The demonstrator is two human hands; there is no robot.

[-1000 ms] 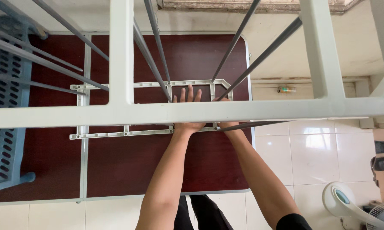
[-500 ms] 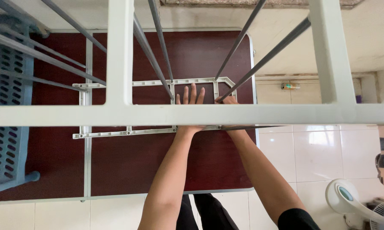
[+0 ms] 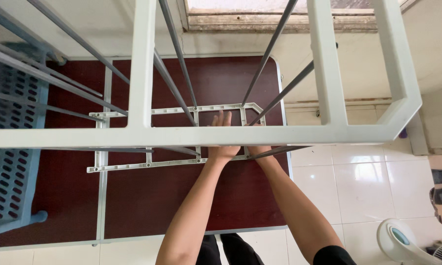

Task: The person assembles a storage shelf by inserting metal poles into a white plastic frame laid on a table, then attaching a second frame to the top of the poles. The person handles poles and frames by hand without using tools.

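1. While the top frame of the rack cuts straight across the view, both hands sit low, down at the bottom frame lying flat on the dark red tabletop.
2. Left hand: fingers stretched out flat, palm down, pressing inside the bottom frame at its right end. Open, gripping nothing.
3. Right hand: just to the right of the left one, at the bottom frame's corner where a grey rod comes down. The top frame hides most of it, so I cannot tell whether it is closed on the rod or only resting there.
4. Change from a second ago: the view has swung, and the top frame's angled right corner now shows whole. The left hand's fingers, spread and well visible earlier, are now mostly tucked under that white bar. Both hands have kept their place at the same corner.
5. What that suggests: the work remains at this one joint, rod into bottom frame, and the rack has not been lifted or shifted on the tabletop.
6. Left of the bottom frame, a blue slotted panel lies at the tabletop's edge; right of it, white floor tiles and a white fan.
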